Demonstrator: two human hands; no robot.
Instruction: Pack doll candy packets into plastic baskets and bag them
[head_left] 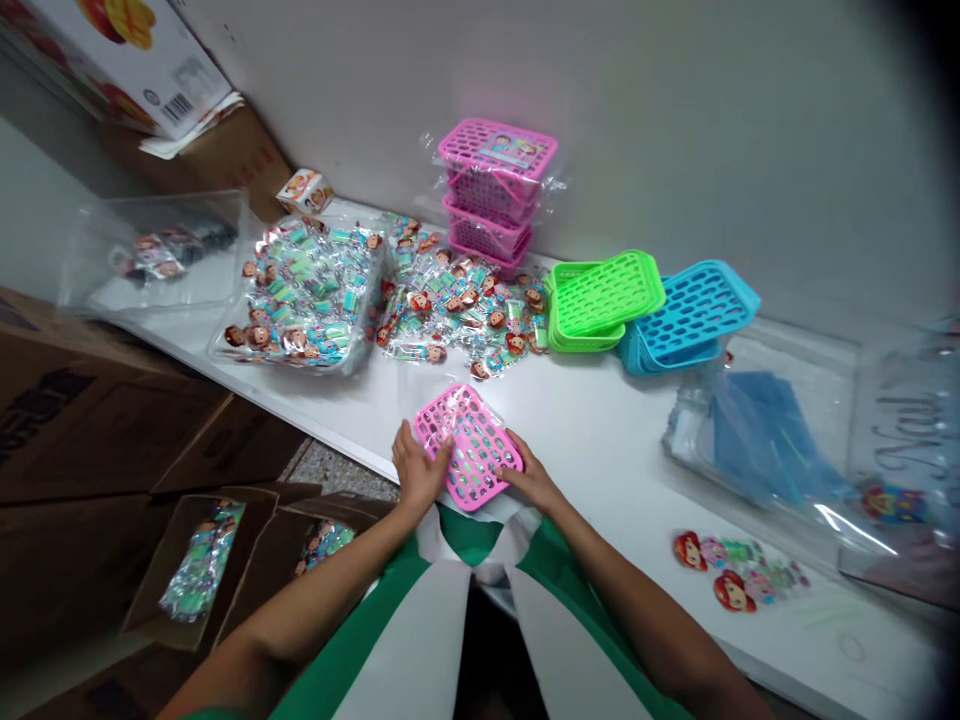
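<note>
A pink perforated plastic basket is held at the table's front edge, its long side slanting down to the right. Small shiny packets show through its holes, and clear plastic film glints around it. My left hand grips its left side, with the thumb lying on the pink lattice. At the lower right corner my right hand holds the rim, fingers curled over it. Just beyond lies a pile of clear doll-print packets.
Wrapped pink baskets are stacked against the wall. Green baskets and blue baskets stand right of the packets. A clear tub full of packets is at left. Cardboard boxes stand below the table's left edge; a clear bin is at right.
</note>
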